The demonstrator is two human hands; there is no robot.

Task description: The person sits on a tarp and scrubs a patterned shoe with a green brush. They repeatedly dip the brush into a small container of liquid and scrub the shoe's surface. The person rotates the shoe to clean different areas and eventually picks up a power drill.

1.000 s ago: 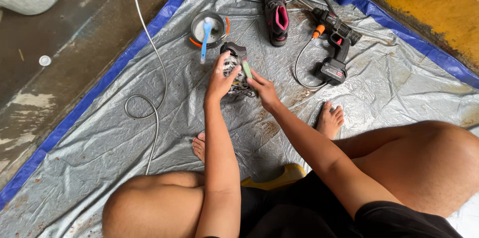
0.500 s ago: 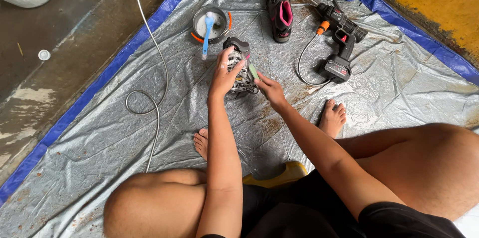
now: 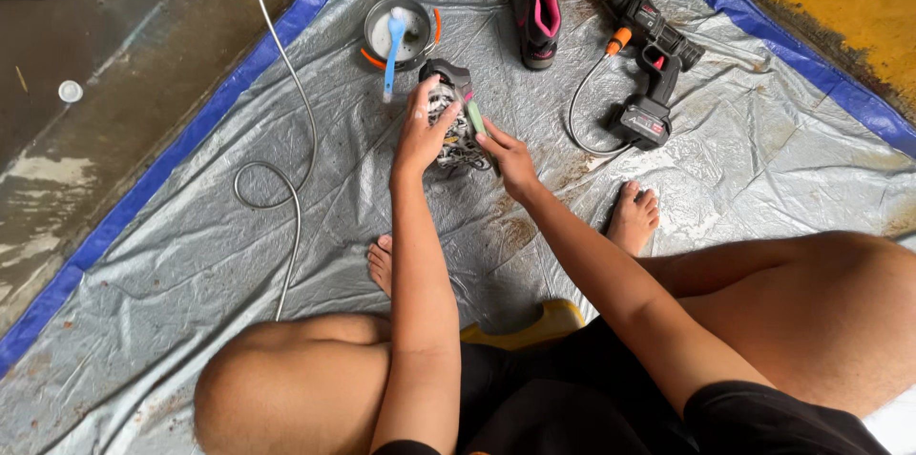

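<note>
Person sits on a grey tarp (image 3: 286, 255) with blue edging, knees bent, bare feet out front. Both hands work on a dark shoe (image 3: 456, 121) lying on the tarp in front of them, laces loose and pale on top.

Left hand (image 3: 423, 131): palm down over the shoe's left side, fingers curled and closed onto the upper near the laces, holding it in place. Fingertips reach the tongue area; thumb side partly hidden.

Right hand (image 3: 510, 157): just right of the shoe, touching its side, fingers folded around a slim green brush (image 3: 474, 117) whose head lies across the laces. Grip looks closed; exact finger placement on the handle is hard to tell.

Around it: round metal bowl (image 3: 399, 33) with orange rim just behind the shoe, a blue brush (image 3: 393, 50) standing in it and leaning over the near rim. Second dark shoe (image 3: 534, 2) with pink lining further back, apart from the first. Black cordless spray gun (image 3: 654, 69) with orange fitting lies to the right, thin hose (image 3: 582, 116) curling from it. A grey hose (image 3: 286, 159) loops across the tarp's left side onto wet concrete floor (image 3: 86, 83). Small white cap (image 3: 70, 91) on the floor, well apart.
</note>
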